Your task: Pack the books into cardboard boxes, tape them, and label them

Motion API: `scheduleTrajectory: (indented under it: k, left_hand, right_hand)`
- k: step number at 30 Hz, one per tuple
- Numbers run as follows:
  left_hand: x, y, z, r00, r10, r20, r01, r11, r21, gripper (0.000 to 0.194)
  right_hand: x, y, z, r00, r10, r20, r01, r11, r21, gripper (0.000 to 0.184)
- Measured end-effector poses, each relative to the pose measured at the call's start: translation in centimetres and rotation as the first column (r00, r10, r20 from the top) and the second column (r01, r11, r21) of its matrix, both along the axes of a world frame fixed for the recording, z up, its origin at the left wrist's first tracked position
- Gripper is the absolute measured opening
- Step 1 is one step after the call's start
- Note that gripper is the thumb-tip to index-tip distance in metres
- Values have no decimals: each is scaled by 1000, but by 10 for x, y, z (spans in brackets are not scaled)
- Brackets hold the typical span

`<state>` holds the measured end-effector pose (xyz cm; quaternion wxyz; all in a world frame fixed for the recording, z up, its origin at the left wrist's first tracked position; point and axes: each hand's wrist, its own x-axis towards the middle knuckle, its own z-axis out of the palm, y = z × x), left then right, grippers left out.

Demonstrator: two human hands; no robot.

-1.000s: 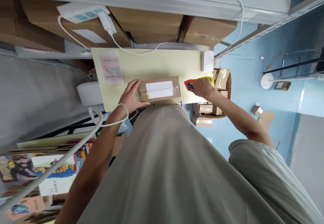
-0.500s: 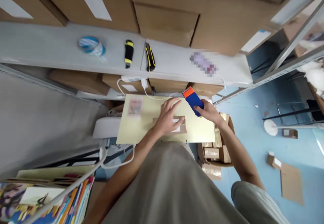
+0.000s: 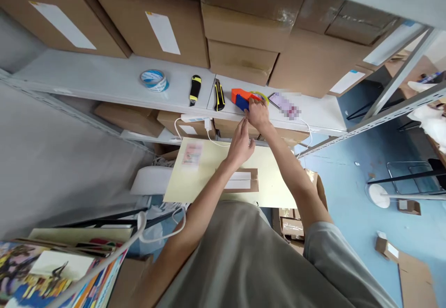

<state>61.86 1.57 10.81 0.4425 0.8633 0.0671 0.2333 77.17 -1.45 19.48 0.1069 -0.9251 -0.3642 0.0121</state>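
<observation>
My right hand is closed on an orange and blue tape dispenser with a yellow-rimmed roll, at the front of the grey shelf. Just below it, my left hand reaches up with its fingers stretched and thumb apart, and I see nothing in it. Under the left forearm, a taped cardboard box with a white label lies on the pale yellow table, partly covered by that arm.
Along the shelf lie a roll of tape, a black and yellow utility knife, another utility knife and a phone. Large cardboard boxes stand behind them. A white power strip hangs below the shelf edge.
My right hand has carried the tape dispenser from over the table up to the shelf. My left hand has left the box and moved up beside it. The view has tilted upward.
</observation>
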Motion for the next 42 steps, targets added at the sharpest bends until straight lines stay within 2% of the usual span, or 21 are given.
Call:
scheduleTrajectory:
  k: [3, 6, 8, 10, 13, 15, 17, 20, 22, 26, 28, 30, 32, 35, 37, 40, 42]
  left_hand:
    - [-44, 4, -31, 990, 77, -115, -81, 996, -30, 77]
    - [-111, 18, -69, 955, 201, -220, -211, 977, -24, 72]
    - [-161, 25, -94, 898, 308, -315, -331, 944, -19, 69]
    - [-202, 23, -111, 829, 361, -427, -417, 908, -41, 68]
    - [-231, 5, -121, 771, 316, -553, -431, 898, -86, 66]
    - [-228, -11, -117, 735, 267, -623, -398, 914, -79, 65]
    - [-214, -22, -112, 681, 258, -686, -379, 925, -28, 64]
    - [-195, -23, -107, 618, 305, -724, -393, 918, 50, 57]
    - [-190, -16, -109, 619, 311, -721, -400, 915, 52, 47]
    - [-194, 0, -113, 676, 243, -696, -384, 922, -51, 48]
    - [-195, 4, -110, 688, 219, -692, -391, 915, -100, 50]
    - [-193, 5, -102, 701, 225, -677, -414, 901, -130, 52]
    - [-188, 4, -90, 747, 238, -621, -425, 889, -171, 55]
    - [-174, 6, -70, 852, 217, -476, -375, 888, -266, 59]
    - [-164, 11, -64, 903, 195, -384, -322, 897, -303, 55]
    - [-156, 23, -75, 936, 167, -311, -259, 923, -284, 41]
    - [-159, 30, -95, 932, 138, -334, -230, 940, -252, 40]
  right_hand:
    - [-7, -17, -13, 997, 18, 77, -27, 993, 119, 69]
    - [-42, -66, -40, 997, -47, 62, 32, 973, 227, 70]
    - [-84, -108, -67, 993, -110, -48, 118, 959, 256, 70]
    - [-134, -144, -97, 960, -174, -218, 224, 948, 227, 76]
    - [-198, -174, -136, 839, -278, -468, 350, 934, 72, 100]
    - [-222, -178, -154, 765, -335, -550, 394, 919, -11, 112]
    - [-228, -175, -163, 725, -384, -572, 441, 897, -44, 116]
    - [-222, -172, -165, 676, -423, -604, 495, 867, -53, 114]
    - [-215, -175, -163, 677, -397, -620, 487, 873, -27, 108]
    - [-213, -184, -161, 752, -300, -587, 425, 902, 83, 106]
    - [-214, -187, -160, 761, -276, -587, 413, 904, 111, 105]
    - [-213, -190, -157, 759, -274, -591, 411, 905, 109, 101]
    - [-207, -194, -148, 781, -271, -562, 394, 912, 109, 93]
    - [-191, -201, -126, 873, -249, -420, 346, 922, 172, 83]
    - [-179, -207, -112, 920, -230, -317, 306, 927, 215, 78]
    - [-166, -215, -111, 937, -200, -285, 268, 937, 224, 70]
    - [-167, -220, -127, 914, -192, -359, 281, 935, 216, 65]
